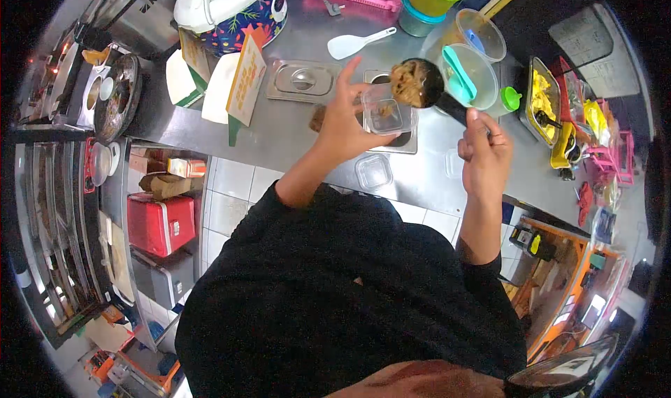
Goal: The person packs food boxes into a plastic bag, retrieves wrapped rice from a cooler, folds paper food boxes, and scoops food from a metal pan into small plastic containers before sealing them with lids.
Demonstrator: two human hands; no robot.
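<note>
My left hand (341, 124) grips a small clear plastic container (386, 120) between thumb and fingers, above a metal food pan (407, 145) set in the counter. A little brown food shows inside the container. My right hand (485, 148) is closed around the handle of a black ladle (432, 85). Brown shredded food (407, 82) heaps over the ladle's bowl, which is held just above the container's upper right side. A clear square lid (374, 171) lies near the counter's front edge, below the container.
A lidded metal pan (302, 81), paper boxes (237, 87) and a patterned rice cooker (241, 20) stand left. A white rice paddle (358, 44) lies behind. Plastic tubs (482, 69) stand on the right, one with a turquoise spoon (458, 75). A tray of yellow food (542, 97) is farther right.
</note>
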